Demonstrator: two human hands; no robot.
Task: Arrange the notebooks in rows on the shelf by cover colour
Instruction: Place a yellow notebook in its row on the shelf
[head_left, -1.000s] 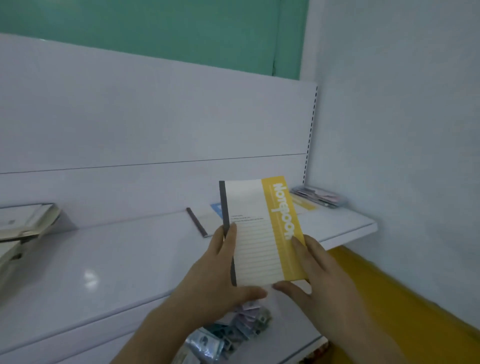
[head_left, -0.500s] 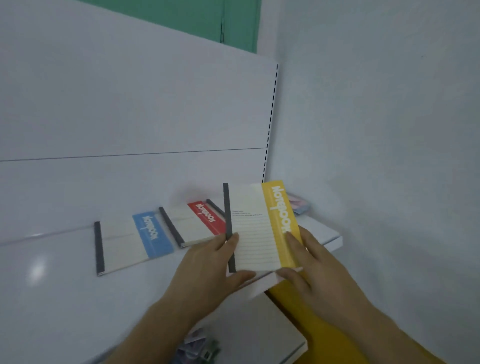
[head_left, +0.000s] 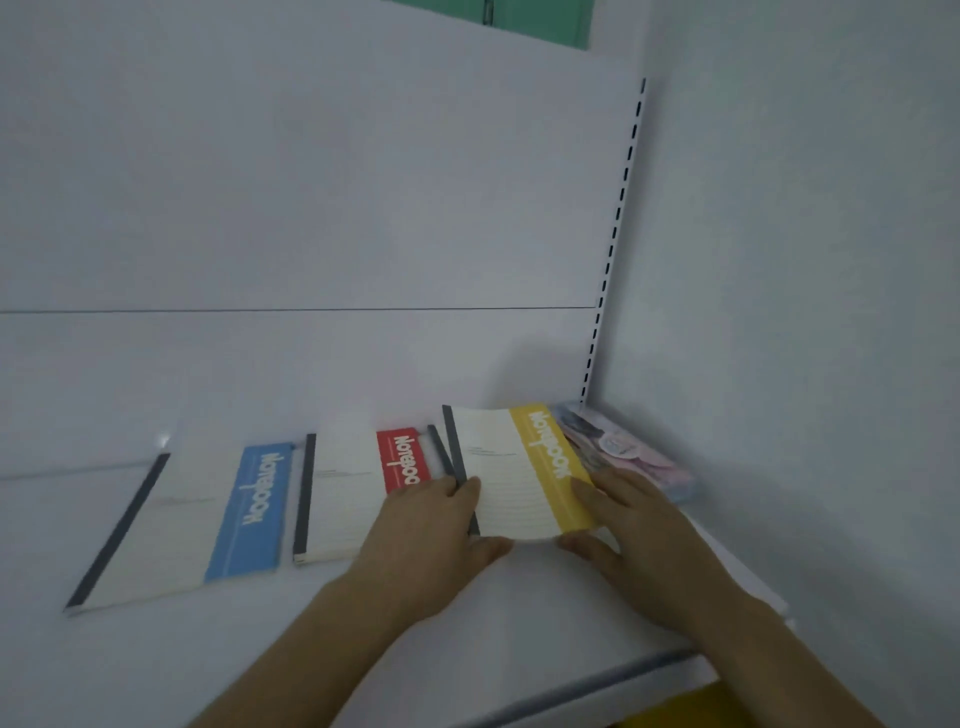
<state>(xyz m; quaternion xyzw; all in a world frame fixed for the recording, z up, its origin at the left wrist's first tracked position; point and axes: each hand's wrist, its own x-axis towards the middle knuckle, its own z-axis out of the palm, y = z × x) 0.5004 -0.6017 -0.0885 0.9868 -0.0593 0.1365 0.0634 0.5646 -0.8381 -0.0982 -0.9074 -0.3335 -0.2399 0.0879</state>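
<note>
On the white shelf (head_left: 363, 644) lie a blue-striped notebook (head_left: 208, 514) at the left and a red-striped notebook (head_left: 358, 488) in the middle. To their right is a yellow-striped notebook (head_left: 519, 467), low over the shelf and above another dark-spined notebook whose edge shows beside it. My left hand (head_left: 436, 540) grips its dark spine edge, thumb under the near corner. My right hand (head_left: 639, 530) holds its yellow side, fingers on the cover, thumb at the near edge.
A pile of pink and grey packets (head_left: 623, 452) lies in the shelf's right back corner against the white side wall. A slotted upright (head_left: 615, 239) runs up the corner. The shelf's front edge (head_left: 597, 686) is close below my arms.
Both hands have carried the yellow notebook forward and down to the shelf, right of the red one. The view has swung closer to the shelf.
</note>
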